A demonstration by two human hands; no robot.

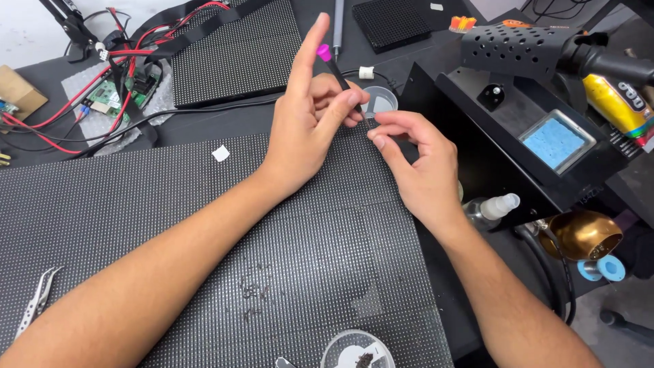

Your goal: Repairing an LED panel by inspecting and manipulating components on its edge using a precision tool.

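Nearest the camera, a small clear dish (pixel 357 349) holding dark bits sits on the large dark LED panel (pixel 136 225), which covers most of the counter (pixel 204 126); metal tweezers (pixel 35 300) lie on the panel's left part. Further up, near the panel's far right edge, the left hand (pixel 310 116) pinches a thin black tool with a pink cap (pixel 338 73) between thumb and fingers (index finger pointing straight up). Just beside it, the right hand (pixel 415 160) has thumb and forefinger pinched at the tool's lower tip, though I cannot tell whether it grips anything. Beyond lie a second panel (pixel 235 51) and a green circuit board (pixel 105 99).
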